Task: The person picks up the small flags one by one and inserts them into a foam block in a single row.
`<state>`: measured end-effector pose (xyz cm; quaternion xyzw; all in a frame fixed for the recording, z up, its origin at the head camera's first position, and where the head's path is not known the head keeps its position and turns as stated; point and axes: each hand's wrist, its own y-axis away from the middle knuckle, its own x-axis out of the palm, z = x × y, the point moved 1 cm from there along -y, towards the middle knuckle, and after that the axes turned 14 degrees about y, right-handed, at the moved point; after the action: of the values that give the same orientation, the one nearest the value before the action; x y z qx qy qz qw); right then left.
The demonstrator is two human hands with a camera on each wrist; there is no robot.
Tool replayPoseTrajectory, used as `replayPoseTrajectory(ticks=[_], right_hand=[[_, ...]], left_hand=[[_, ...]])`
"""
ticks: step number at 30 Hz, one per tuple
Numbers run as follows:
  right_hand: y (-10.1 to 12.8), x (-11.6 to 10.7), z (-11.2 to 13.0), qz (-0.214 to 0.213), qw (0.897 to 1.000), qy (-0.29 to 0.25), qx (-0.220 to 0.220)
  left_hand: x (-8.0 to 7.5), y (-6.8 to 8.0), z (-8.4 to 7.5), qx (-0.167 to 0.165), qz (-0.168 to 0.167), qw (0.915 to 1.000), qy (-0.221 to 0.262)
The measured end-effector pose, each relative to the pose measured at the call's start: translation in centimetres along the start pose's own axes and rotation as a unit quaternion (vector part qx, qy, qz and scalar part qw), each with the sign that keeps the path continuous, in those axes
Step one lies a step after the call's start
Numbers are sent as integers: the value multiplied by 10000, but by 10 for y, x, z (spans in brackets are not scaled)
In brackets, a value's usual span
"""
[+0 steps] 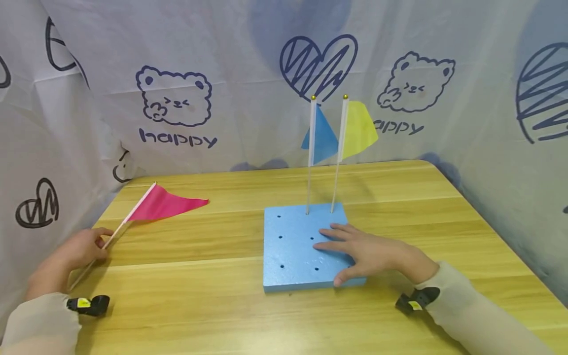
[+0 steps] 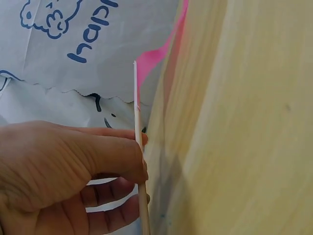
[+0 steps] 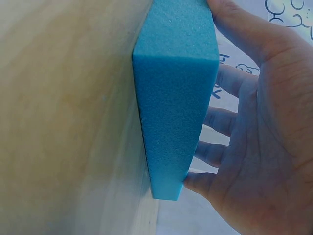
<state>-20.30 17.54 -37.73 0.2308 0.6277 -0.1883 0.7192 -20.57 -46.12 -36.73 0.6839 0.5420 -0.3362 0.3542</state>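
Observation:
On the left of the table, my left hand (image 1: 84, 249) pinches the thin stick of a pink pennant flag (image 1: 166, 204) between thumb and fingers. In the left wrist view the stick (image 2: 137, 117) runs past the thumb and fingertips. My right hand (image 1: 368, 251) lies spread over the right side of a blue foam block (image 1: 293, 254) with several small holes. Seen from the right wrist, its fingertips meet the top face of the foam block (image 3: 171, 98). A blue flag (image 1: 324, 138) and a yellow flag (image 1: 359, 129) stand upright in the block's back holes.
The wooden table (image 1: 199, 305) reaches back to a white cloth (image 1: 248, 74) with bear and heart drawings, which also hangs at both sides. A black wrist camera (image 1: 90, 305) sits at the left sleeve, another wrist camera (image 1: 417, 301) at the right sleeve.

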Motion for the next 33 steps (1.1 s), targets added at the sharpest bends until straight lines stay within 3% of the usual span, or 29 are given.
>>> replayPoseTrajectory(ticks=[6, 15, 22, 33], right_hand=[[0, 0, 0, 40, 10000, -25, 46], [0, 0, 0, 38, 10000, -7, 69], [0, 1, 0, -27, 10000, 56, 19], [0, 0, 0, -4, 10000, -11, 34]], left_hand=[[-4, 2, -6, -116, -117, 9993, 333], [-8, 2, -21, 92, -284, 9983, 498], [-6, 1, -31, 473, -515, 9938, 870], [-3, -2, -50, 429, -577, 9863, 1484]])
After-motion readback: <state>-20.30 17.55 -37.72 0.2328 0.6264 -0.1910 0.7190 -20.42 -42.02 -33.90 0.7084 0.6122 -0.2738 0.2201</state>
